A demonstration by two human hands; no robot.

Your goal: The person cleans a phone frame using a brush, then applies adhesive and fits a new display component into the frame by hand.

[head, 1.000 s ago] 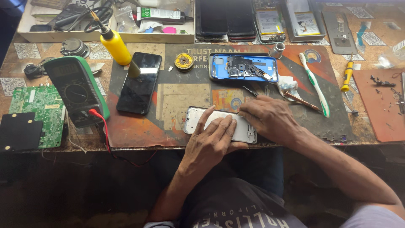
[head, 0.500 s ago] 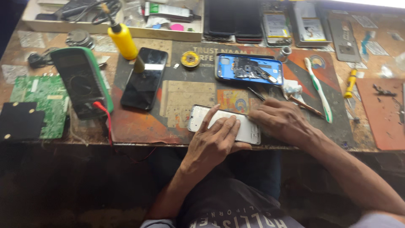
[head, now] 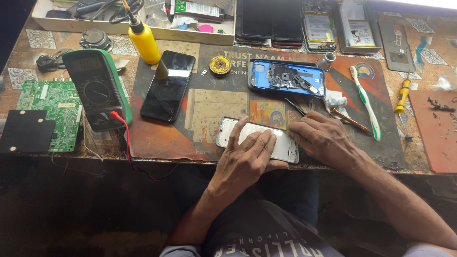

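A white phone frame (head: 285,146) lies flat on the dark work mat (head: 162,140) near the table's front edge. My left hand (head: 247,159) lies flat on top of the frame, fingers spread over its middle, pressing it down. My right hand (head: 323,138) rests at the frame's right end with its fingers curled against the edge, next to thin tweezers (head: 296,106). What the right fingers grip is hidden. Just beyond lies an opened phone in a blue case (head: 287,77), its inner parts exposed.
A black phone (head: 167,85) lies screen-up at left. A green multimeter (head: 97,88) with a red lead, a green circuit board (head: 50,112), a yellow bottle (head: 144,42), a solder roll (head: 220,65), a toothbrush (head: 365,102) and a yellow screwdriver (head: 402,94) surround the mat. Trays of parts line the back.
The camera has shifted slightly. Both hands stay on the white frame; the left hand has slid a little over it.
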